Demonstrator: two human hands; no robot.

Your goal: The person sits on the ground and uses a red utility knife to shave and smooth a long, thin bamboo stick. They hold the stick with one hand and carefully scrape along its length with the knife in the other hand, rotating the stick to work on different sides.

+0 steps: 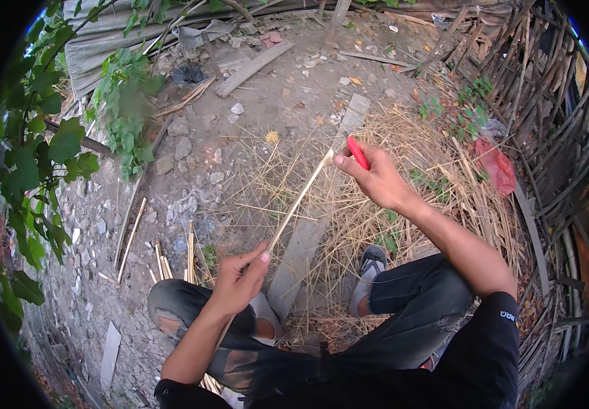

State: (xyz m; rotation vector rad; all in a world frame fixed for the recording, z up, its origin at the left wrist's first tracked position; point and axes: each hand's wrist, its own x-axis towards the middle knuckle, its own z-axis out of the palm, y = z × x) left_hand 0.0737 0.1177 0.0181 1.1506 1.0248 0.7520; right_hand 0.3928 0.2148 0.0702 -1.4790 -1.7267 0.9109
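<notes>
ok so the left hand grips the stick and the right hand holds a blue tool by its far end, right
Not quite: the tool in the right hand is red, as the head view shows. The left hand does grip the stick.

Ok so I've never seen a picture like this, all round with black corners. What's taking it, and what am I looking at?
There's no machine doing the work, just a person. This one picture comes from a wide fisheye camera worn on their head, looking down, so straight edges bend near the rim. The left hand grips a long, thin, pale strip, perhaps bamboo. The right hand, at the strip's far end, holds a red object shaped like a handle; I can't make out a blade. On the dirt ground are a grey plank, straw-like strands, a red plastic bag to the right, and pale sticks near the left knee.
</notes>
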